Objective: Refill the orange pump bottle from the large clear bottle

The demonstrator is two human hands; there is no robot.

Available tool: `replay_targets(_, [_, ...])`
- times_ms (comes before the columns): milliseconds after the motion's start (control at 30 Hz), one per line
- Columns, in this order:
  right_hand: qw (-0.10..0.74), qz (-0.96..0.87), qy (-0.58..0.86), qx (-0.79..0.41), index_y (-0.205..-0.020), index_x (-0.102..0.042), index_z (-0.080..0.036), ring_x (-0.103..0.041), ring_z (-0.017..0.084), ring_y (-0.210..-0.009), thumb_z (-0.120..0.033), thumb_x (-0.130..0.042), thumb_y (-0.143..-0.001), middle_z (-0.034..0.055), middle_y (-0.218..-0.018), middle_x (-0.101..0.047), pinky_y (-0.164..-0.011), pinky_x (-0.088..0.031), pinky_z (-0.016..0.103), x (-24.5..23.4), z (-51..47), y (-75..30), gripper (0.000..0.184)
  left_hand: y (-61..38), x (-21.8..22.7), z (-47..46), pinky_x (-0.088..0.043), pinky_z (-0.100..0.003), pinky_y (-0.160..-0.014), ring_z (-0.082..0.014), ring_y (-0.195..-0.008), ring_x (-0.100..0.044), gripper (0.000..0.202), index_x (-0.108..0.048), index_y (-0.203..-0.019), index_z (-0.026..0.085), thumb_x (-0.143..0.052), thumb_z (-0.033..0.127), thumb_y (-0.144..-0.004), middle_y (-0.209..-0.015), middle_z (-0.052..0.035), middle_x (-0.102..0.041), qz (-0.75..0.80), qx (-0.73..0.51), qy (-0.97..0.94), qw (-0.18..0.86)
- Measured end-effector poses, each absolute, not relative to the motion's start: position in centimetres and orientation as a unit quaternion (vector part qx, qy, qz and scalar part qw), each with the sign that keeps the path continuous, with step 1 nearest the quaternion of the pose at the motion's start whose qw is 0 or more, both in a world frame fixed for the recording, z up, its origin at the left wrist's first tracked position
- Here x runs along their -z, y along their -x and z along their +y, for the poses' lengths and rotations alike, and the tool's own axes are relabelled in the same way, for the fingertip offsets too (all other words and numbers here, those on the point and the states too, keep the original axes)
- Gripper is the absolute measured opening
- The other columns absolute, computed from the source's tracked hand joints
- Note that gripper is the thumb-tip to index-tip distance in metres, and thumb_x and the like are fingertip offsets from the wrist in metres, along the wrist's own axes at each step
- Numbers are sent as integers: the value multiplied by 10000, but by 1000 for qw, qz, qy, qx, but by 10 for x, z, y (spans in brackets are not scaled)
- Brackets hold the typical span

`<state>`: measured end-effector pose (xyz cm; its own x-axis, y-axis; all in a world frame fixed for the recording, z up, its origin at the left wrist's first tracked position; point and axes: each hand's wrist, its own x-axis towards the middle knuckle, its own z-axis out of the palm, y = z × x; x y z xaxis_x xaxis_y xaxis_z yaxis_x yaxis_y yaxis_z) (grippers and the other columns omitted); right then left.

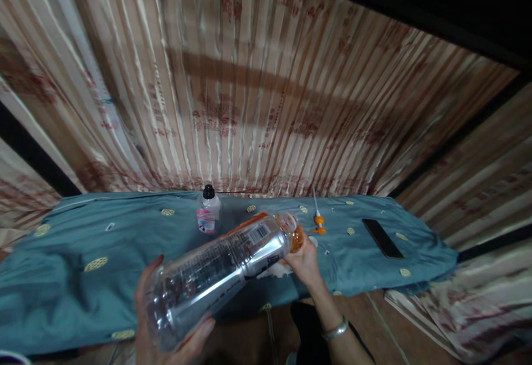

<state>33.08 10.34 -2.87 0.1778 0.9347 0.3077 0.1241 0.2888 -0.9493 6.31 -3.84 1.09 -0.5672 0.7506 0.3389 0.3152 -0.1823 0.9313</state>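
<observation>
A large clear plastic drink bottle (216,268) with a printed label lies tilted across my view, its mouth up and to the right. My left hand (166,320) is wrapped round its base. At the bottle's mouth, my right hand (305,260) is closed round a small see-through orange container (297,237), mostly hidden by the fingers and the bottle. The two mouths are close together; I cannot tell if they touch. White crumpled tissue (279,268) shows beneath. To the right, an orange pump top (319,222) with a pale tube lies on the sheet.
A small bottle (208,212) with a black cap and pink label stands behind the large bottle. A dark phone (382,237) lies at the right on the blue-green sheet (100,237). Patterned curtains (257,88) hang behind, with dark frame bars at both sides.
</observation>
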Motion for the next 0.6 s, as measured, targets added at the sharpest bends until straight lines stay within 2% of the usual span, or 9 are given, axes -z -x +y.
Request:
replay_targets(100, [590,-542,490,-344,-1311,-774,-225,-901,343,-1085,-379,-962,-699,104,-1211,-920,-1011,-747,492,27,102,-331,658,-62,-9,-37,-729,-539,-944,-391,-1126,-819,1056,-562,-1662,225,-950,603,-756,-1470,-184,-733,617,-634,-436,165])
replay_targets(233, [590,-544,489,-342,-1311,-772,-214,-898,351,-1108,-384,-968,-683,118,-1229,-917,-1036,-737,494,24,102,-331,679,-62,-9,-37,-734,-532,-940,-390,-1113,-830,1061,-549,-1663,210,-947,594,-757,-1395,-175,-772,616,-636,-430,176])
replay_targets(367, [583,-551,491,-340,-1308,-765,-214,-892,351,-1115,-393,-955,-700,117,-1229,-913,-1035,-737,503,22,102,-331,662,-64,-12,-39,-736,-543,-947,-384,-1092,-831,1071,-551,-1663,242,-960,603,-742,-1373,-152,-780,615,-640,-417,195])
replay_targets(600, [587,-538,502,-337,-1248,-775,-237,-899,345,-1045,-370,-975,-667,88,-1157,-920,-962,-753,479,21,101,-329,629,-64,-15,-39,-720,-585,-999,-400,-1102,-825,1083,-559,-1661,249,-981,586,-722,-1396,-160,-765,614,-642,-412,202])
